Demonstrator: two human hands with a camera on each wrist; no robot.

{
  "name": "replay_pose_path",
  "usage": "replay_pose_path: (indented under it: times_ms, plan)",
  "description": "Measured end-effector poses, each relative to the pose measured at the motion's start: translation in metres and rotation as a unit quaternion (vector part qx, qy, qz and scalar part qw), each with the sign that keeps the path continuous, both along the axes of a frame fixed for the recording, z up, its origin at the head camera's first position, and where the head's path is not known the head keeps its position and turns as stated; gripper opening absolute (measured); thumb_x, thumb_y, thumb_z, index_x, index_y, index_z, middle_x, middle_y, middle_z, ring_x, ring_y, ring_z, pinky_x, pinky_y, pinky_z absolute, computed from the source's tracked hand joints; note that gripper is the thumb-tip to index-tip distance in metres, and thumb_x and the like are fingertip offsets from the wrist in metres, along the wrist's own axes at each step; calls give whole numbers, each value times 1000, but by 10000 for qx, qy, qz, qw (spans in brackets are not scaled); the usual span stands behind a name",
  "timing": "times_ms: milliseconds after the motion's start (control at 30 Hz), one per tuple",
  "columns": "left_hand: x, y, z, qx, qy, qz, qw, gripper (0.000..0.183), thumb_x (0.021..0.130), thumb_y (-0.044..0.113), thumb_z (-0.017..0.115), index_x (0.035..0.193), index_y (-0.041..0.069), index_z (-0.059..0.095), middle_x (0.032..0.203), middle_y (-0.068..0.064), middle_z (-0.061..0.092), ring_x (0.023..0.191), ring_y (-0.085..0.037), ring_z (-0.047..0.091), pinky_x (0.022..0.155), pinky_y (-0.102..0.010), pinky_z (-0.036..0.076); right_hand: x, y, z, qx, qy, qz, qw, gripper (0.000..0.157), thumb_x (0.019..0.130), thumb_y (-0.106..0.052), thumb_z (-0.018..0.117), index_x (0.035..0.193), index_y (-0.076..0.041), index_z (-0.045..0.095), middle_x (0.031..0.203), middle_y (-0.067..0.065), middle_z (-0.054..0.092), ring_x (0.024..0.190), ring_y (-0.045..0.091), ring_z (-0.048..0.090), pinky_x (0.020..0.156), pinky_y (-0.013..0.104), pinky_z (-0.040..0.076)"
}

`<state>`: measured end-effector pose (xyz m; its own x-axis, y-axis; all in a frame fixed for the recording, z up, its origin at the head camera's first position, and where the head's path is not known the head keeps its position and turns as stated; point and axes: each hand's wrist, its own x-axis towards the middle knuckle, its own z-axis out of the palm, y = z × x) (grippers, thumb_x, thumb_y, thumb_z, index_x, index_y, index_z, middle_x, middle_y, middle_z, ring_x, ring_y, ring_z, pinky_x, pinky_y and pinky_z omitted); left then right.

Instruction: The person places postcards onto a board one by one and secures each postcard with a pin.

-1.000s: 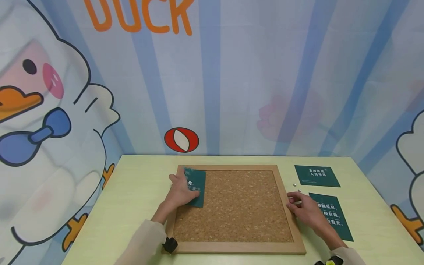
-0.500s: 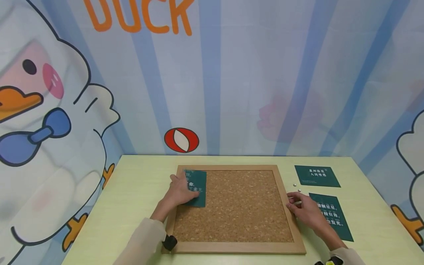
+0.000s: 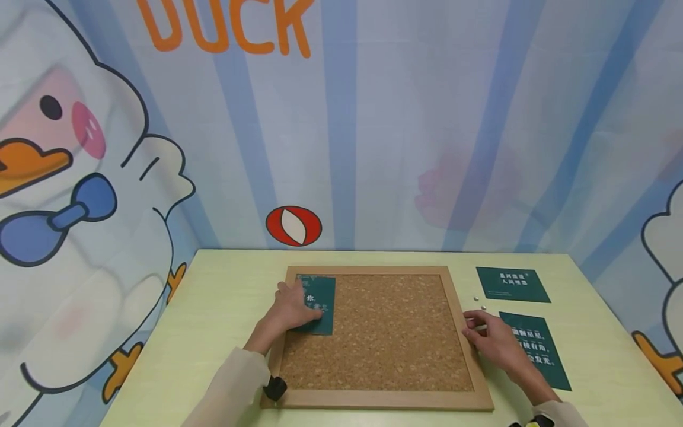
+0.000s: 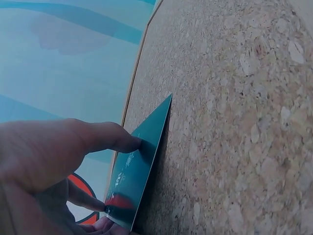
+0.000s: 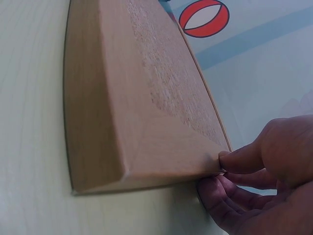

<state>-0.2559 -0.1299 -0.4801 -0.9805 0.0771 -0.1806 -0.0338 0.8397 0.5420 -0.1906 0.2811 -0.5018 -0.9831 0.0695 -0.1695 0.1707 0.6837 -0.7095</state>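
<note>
The green card (image 3: 325,289) lies over the upper left corner of the corkboard (image 3: 395,332), partly hidden by the left hand (image 3: 290,305), which holds it with the thumb on its printed face and the fingers gathered at its left edge. In the left wrist view one long edge seems to stand just off the cork, over a shadow. I'd judge it light and springy, slick enough to slide (the face reflects a red patch), and apt to crease if squeezed hard; the edges look the better hold, with light, flat thumb pressure. The right hand (image 3: 493,338) has its thumb and curled fingertips close together against the right side of the wooden frame (image 3: 384,400); whether they grip it I cannot tell. Two small studs (image 3: 476,299) lie near that hand, beside two more cards (image 3: 513,286).
</note>
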Motion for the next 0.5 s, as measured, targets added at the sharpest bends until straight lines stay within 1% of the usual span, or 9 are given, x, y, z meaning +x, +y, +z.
replay_pose_path:
  times_ms: [233,500]
  plan:
    - [-3,0,0,-255,-42,-53,9997,101,87,37,84,156,-12,29,140,-36,38,124,-46,48,101,-63,47,0,0,0,-36,-29,25,10000,37,104,-3,60,139,8,55,115,21,62,99,31,64,76,35,58]
    - [-3,-2,0,-374,-33,-81,9993,100,86,40,85,156,-9,32,136,-34,39,121,-44,47,99,-64,48,0,0,1,-17,-87,38,10000,38,104,-4,59,140,7,54,117,22,63,102,33,64,79,38,59]
